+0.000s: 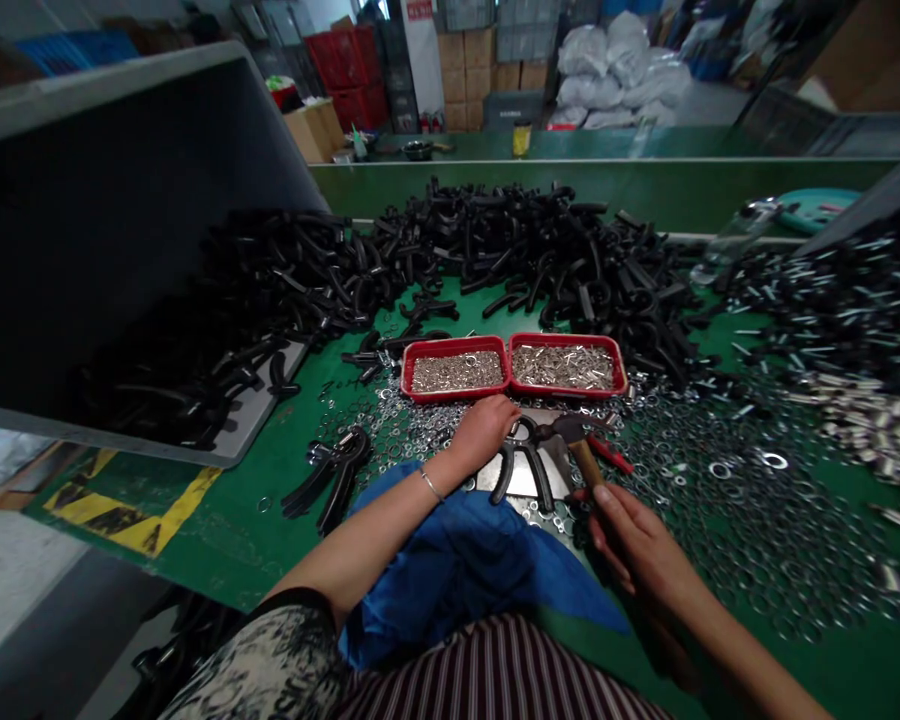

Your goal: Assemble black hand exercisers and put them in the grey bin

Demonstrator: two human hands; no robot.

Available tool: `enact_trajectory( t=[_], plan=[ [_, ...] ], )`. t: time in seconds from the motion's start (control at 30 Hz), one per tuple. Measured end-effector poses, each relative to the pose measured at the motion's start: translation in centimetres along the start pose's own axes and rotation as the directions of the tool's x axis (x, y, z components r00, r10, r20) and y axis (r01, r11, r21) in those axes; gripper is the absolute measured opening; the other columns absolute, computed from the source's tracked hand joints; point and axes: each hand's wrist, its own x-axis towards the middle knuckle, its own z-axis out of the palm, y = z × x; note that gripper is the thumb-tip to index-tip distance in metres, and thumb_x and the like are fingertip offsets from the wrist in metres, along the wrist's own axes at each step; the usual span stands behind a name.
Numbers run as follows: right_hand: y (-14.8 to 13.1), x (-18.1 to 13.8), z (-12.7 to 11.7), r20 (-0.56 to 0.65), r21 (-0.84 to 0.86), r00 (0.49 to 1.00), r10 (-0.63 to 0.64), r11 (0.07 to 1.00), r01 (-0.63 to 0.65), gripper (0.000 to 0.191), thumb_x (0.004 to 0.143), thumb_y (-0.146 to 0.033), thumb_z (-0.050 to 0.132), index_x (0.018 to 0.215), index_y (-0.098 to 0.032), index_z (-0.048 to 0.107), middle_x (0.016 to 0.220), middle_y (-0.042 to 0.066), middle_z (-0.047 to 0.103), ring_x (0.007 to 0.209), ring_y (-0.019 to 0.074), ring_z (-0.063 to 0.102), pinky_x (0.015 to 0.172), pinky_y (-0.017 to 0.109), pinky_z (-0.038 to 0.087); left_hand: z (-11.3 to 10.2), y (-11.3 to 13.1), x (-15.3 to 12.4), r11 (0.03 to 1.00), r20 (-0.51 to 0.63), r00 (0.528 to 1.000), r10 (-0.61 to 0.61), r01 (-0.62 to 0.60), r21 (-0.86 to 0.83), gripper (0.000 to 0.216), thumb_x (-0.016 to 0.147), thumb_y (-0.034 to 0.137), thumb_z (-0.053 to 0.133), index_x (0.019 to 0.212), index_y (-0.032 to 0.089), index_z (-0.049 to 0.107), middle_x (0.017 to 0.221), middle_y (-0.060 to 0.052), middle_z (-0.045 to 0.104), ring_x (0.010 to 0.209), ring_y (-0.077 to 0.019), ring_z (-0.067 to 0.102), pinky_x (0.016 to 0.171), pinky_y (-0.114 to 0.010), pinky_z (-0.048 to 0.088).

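My right hand (630, 535) grips the wooden handle of a hammer (586, 462). The hammer's dark head is over the right side of a metal plate (523, 476). On that plate lies a black spring clamp (544, 482), its two handles toward me. My left hand (483, 432) is closed at the clamp's upper end; its fingertips are partly hidden, and any small part between them cannot be made out. Just right of the hammer head lies a red-handled tool (610, 454). Another black clamp (332, 476) rests on the green table, left of my left forearm.
Two red trays (456, 394) of small metal pins and parts stand beyond the plate. Black clamp pieces (495, 235) are heaped behind them and spill from a tipped grey bin (274, 120). Loose metal rings (727, 520) cover the right side, near piled pins (862, 425).
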Motion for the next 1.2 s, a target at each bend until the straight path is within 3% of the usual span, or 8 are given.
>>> enact_trajectory(
  t=[0.17,0.4,0.5,0.6,0.67,0.83,1.03,1.2],
  plan=[
    [-0.6,-0.2,-0.1,-0.014,-0.04,1.0,-0.005,0.999,0.005,0.047,0.092,-0.065,0.049,0.11,-0.022,0.054,0.064,-0.006,0.056,0.032,0.0056,0.037,0.027,0.017,0.029,0.4,-0.8,0.0,0.95,0.079,0.974,0.211,-0.223,0.218,0.026,0.102,0.022,0.04,0.1,0.013,0.064,0.095,-0.01,0.063,0.094,-0.0227,0.058,0.088,-0.036,0.046],
    [-3.2,0.1,-1.3,-0.021,-0.273,1.0,0.023,0.962,-0.028,0.047,0.092,-0.066,0.044,0.105,-0.023,0.055,0.064,-0.004,0.057,0.034,0.0094,0.04,0.029,0.022,0.031,0.2,-0.7,-1.2,0.996,-0.034,0.997,0.076,-0.074,0.045,0.029,0.101,0.03,0.046,0.123,0.015,0.059,0.119,-0.01,0.063,0.109,-0.022,0.057,0.096,-0.037,0.045],
    [-6.3,-0.2,-1.6,0.007,-0.481,0.994,-0.109,0.871,0.099,0.044,0.094,-0.064,0.041,0.097,-0.022,0.057,0.063,-0.002,0.057,0.039,0.0117,0.046,0.035,0.023,0.034,-1.0,0.6,-3.1,0.998,-0.125,0.992,0.01,-0.003,0.055,0.034,0.102,0.032,0.045,0.128,0.014,0.056,0.126,-0.012,0.061,0.114,-0.024,0.054,0.099,-0.04,0.043],
    [-8.6,0.5,-1.4,0.028,-0.64,0.934,-0.356,0.712,0.29,0.043,0.098,-0.059,0.035,0.097,-0.022,0.058,0.065,0.0,0.059,0.051,0.0148,0.054,0.048,0.025,0.04,-1.8,2.2,-5.2,0.989,-0.046,0.991,0.125,-0.12,0.091,0.03,0.103,0.029,0.039,0.118,0.016,0.063,0.115,-0.01,0.064,0.108,-0.0232,0.055,0.097,-0.041,0.042],
    [-9.1,1.8,-1.0,0.058,-0.736,0.906,-0.419,0.595,0.322,0.041,0.1,-0.055,0.032,0.099,-0.022,0.057,0.068,0.002,0.062,0.059,0.0181,0.059,0.056,0.028,0.042,-1.8,3.0,-6.3,0.975,0.02,0.982,0.189,-0.19,0.114,0.031,0.104,0.027,0.037,0.113,0.015,0.064,0.109,-0.01,0.065,0.105,-0.023,0.055,0.095,-0.041,0.043],
    [-8.7,5.2,-0.6,0.196,-0.843,0.958,-0.209,0.463,0.274,0.04,0.099,-0.052,0.032,0.079,-0.023,0.051,0.069,0.006,0.064,0.066,0.0221,0.063,0.063,0.03,0.043,-1.0,3.3,-7.1,0.974,0.029,0.983,0.182,-0.184,0.133,0.031,0.104,0.025,0.037,0.108,0.015,0.065,0.106,-0.009,0.065,0.102,-0.0228,0.055,0.093,-0.039,0.043],
    [-8.4,6.0,-0.8,0.173,-0.909,0.956,-0.237,0.336,0.248,0.035,0.101,-0.047,0.032,0.086,-0.022,0.052,0.074,0.007,0.067,0.069,0.0222,0.064,0.064,0.029,0.041,-1.6,4.1,-7.0,0.986,0.014,0.992,0.126,-0.127,0.111,0.027,0.103,0.023,0.04,0.109,0.015,0.065,0.107,-0.009,0.065,0.103,-0.0232,0.054,0.094,-0.039,0.043],
    [-8.3,6.0,-0.9,0.203,-0.89,0.941,-0.269,0.35,0.293,0.04,0.102,-0.051,0.029,0.088,-0.022,0.052,0.072,0.006,0.066,0.069,0.022,0.064,0.063,0.028,0.041,-2.3,5.9,-7.8,0.993,-0.029,0.999,-0.029,0.032,0.109,0.033,0.097,0.043,0.052,0.113,0.014,0.06,0.112,-0.013,0.062,0.106,-0.0282,0.054,0.092,-0.044,0.044]
  ],
)
